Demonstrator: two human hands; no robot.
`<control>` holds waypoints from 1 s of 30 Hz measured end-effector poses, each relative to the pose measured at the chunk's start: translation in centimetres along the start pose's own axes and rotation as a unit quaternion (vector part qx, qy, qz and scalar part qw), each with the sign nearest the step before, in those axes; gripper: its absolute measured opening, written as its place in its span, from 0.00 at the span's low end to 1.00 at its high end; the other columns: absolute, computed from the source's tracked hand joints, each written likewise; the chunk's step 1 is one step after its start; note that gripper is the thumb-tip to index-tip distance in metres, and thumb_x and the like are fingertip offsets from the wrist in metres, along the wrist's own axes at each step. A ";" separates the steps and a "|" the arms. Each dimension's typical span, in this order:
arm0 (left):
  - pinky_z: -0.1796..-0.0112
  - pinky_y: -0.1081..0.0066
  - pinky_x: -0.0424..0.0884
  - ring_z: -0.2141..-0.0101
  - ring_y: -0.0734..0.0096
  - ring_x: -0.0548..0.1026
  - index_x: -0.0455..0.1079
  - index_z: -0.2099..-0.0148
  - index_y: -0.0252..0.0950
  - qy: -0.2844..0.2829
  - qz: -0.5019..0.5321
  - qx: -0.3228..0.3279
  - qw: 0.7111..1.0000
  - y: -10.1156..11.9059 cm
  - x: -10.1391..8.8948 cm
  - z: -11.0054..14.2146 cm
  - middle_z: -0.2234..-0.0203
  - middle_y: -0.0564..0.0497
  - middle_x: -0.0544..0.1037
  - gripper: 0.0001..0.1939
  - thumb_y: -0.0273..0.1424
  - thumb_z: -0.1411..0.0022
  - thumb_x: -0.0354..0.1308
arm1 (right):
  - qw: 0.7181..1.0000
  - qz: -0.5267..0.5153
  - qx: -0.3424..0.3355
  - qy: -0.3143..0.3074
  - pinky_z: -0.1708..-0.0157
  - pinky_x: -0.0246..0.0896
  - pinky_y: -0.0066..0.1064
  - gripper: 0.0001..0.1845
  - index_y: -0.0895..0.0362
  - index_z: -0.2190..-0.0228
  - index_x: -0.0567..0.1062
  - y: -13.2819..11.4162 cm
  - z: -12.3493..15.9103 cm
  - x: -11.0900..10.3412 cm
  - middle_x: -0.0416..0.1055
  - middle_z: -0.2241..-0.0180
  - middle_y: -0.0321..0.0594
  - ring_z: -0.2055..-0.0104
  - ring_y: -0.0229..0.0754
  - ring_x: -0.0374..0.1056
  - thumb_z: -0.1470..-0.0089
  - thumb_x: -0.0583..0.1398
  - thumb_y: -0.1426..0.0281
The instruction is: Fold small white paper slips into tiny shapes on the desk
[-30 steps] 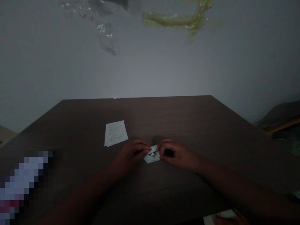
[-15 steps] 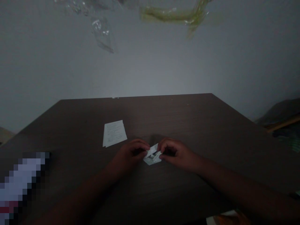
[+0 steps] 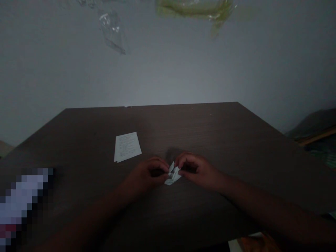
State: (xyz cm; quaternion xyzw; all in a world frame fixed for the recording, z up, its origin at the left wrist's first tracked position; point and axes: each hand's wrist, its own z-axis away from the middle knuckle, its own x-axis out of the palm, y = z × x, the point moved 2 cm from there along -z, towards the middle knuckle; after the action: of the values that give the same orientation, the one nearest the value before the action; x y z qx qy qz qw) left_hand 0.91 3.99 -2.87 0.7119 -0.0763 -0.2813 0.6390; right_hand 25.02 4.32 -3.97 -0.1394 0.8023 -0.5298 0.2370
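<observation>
Between my two hands is a small folded piece of white paper [image 3: 174, 177], with several creased flaps standing up from it. My left hand [image 3: 151, 173] pinches its left side between thumb and fingers. On the opposite side, my right hand [image 3: 195, 168] pinches it as well, the fingertips near the upper flap. The paper is just over the dark brown table [image 3: 223, 136]; whether it touches the wood I cannot tell. To the left and farther back lie printed white sheets [image 3: 128, 147], slightly fanned, touched by neither hand.
At the left edge lies a pixelated, pale, flat object [image 3: 25, 199] with a dark border. A pale wall [image 3: 168, 73] rises behind the table, with yellow tape [image 3: 194, 8] and a clear plastic piece [image 3: 112, 31] on it. Something orange and white [image 3: 254, 242] shows below the front edge.
The folded paper looks narrower, its flaps drawn closer together and more upright. My hands have come slightly nearer each other. The whole view has shifted a little.
</observation>
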 end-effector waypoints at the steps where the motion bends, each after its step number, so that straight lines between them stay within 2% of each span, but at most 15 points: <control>1: 0.50 0.59 0.79 0.55 0.58 0.83 0.83 0.61 0.39 0.002 0.005 -0.005 1.000 -0.1 0.0 0.0 0.56 0.46 0.84 0.05 0.34 0.38 0.72 | 1.000 -0.006 0.005 0.000 0.50 0.73 0.42 0.04 0.51 0.60 0.78 0.0 0.0 0.0 0.78 0.55 0.41 0.51 0.46 0.76 0.35 0.68 0.69; 7: 0.50 0.57 0.80 0.55 0.58 0.84 0.82 0.62 0.39 0.020 0.026 -0.021 0.999 -0.4 -0.3 0.1 0.56 0.46 0.84 0.05 0.34 0.37 0.70 | 0.999 -0.032 0.005 0.000 0.49 0.73 0.42 0.05 0.51 0.59 0.78 0.3 0.1 0.0 0.78 0.56 0.40 0.52 0.45 0.77 0.35 0.68 0.70; 13: 0.51 0.58 0.80 0.55 0.59 0.83 0.82 0.62 0.39 0.042 0.002 -0.021 0.999 -0.1 -0.4 0.1 0.54 0.46 0.84 0.02 0.31 0.39 0.68 | 0.998 -0.059 0.014 -0.010 0.50 0.73 0.41 0.05 0.52 0.59 0.78 0.2 0.2 -0.1 0.78 0.56 0.40 0.52 0.44 0.77 0.35 0.69 0.72; 20: 0.50 0.60 0.80 0.54 0.59 0.83 0.82 0.62 0.40 0.034 -0.052 0.026 0.998 0.4 -0.1 0.3 0.53 0.46 0.84 0.03 0.30 0.38 0.67 | 0.995 -0.079 0.061 -0.003 0.50 0.74 0.41 0.06 0.52 0.60 0.78 0.3 0.1 0.2 0.79 0.56 0.39 0.53 0.44 0.77 0.37 0.70 0.69; 30: 0.51 0.59 0.80 0.53 0.58 0.83 0.82 0.60 0.40 0.022 -0.045 0.024 0.998 0.6 -0.3 0.5 0.51 0.45 0.83 0.04 0.32 0.37 0.67 | 0.991 -0.084 0.099 0.000 0.48 0.73 0.42 0.07 0.51 0.60 0.77 -0.1 0.1 0.2 0.79 0.58 0.39 0.53 0.46 0.77 0.39 0.69 0.68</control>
State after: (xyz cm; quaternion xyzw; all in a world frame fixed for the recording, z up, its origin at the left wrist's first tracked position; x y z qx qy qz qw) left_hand 0.60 3.62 -2.26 0.7354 -0.0372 -0.2921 0.6103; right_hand 24.87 4.15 -3.95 -0.1822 0.7313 -0.6248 0.2040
